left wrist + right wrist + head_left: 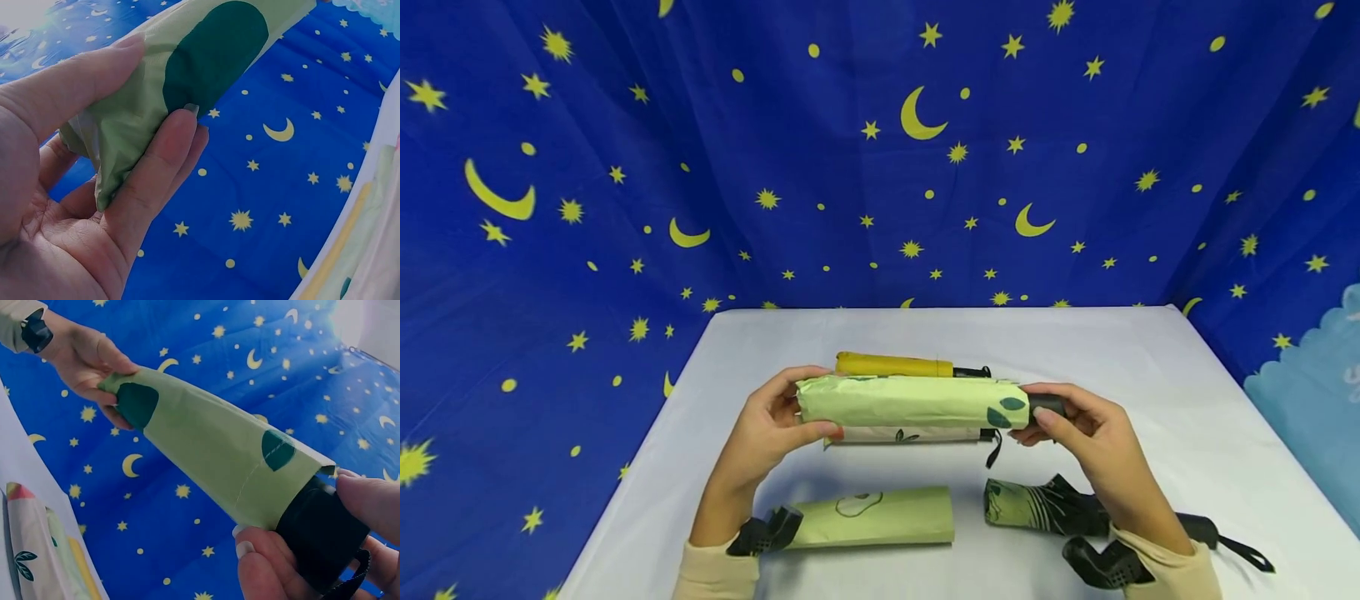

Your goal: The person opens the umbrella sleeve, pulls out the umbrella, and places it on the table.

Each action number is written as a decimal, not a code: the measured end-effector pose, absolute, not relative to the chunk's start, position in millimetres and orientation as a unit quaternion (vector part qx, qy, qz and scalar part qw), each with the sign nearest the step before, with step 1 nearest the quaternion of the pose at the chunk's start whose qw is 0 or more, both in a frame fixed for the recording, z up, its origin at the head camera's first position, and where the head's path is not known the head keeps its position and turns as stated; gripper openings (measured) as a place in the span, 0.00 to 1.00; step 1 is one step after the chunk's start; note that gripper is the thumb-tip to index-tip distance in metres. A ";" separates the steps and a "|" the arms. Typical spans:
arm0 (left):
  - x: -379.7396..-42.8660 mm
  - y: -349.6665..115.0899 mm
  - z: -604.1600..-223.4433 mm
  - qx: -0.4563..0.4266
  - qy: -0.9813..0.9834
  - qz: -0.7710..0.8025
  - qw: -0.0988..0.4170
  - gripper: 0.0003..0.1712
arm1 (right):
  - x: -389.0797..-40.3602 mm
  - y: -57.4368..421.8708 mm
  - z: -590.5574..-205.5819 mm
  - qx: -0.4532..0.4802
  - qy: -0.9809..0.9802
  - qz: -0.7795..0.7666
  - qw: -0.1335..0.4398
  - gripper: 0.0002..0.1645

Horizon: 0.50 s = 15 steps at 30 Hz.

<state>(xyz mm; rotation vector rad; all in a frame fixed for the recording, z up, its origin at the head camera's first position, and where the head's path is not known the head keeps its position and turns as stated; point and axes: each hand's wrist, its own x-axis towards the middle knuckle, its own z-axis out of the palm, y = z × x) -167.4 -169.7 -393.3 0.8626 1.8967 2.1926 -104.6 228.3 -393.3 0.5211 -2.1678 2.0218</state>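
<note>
A folded light green umbrella (910,402) with dark green leaf prints is held level above the white table by both hands. My left hand (771,425) pinches its cloth end, thumb on the near side and fingers beyond; in the left wrist view the cloth (125,137) bunches to a crumpled tip there. At the other end my right hand (1093,421) grips the black handle (322,531), thumb and fingers on opposite sides by the cover's edge. A black wrist strap (353,581) loops from the handle in the right wrist view.
Behind the held umbrella lie a yellow umbrella (895,365) and a whitish one (880,435) with a leaf print, partly hidden. Nearer, a pale green cover (902,517) lies left, and a black and green umbrella (1022,506) lies under the right forearm. Blue star-patterned cloth (820,150) surrounds the table.
</note>
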 end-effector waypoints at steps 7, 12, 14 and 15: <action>-168.6 -169.3 -394.6 0.302 0.611 0.730 0.050 0.36 | -104.0 232.1 -395.8 0.171 -0.705 0.684 0.081 0.18; -170.3 -168.9 -397.4 0.317 0.607 0.727 0.057 0.36 | -103.3 234.4 -396.4 0.170 -0.706 0.682 0.081 0.18; -170.7 -168.4 -398.7 0.322 0.610 0.721 0.062 0.36 | -102.7 235.8 -396.7 0.171 -0.706 0.683 0.082 0.17; -170.9 -168.1 -399.1 0.326 0.610 0.719 0.067 0.36 | -102.4 236.9 -397.2 0.172 -0.705 0.683 0.083 0.17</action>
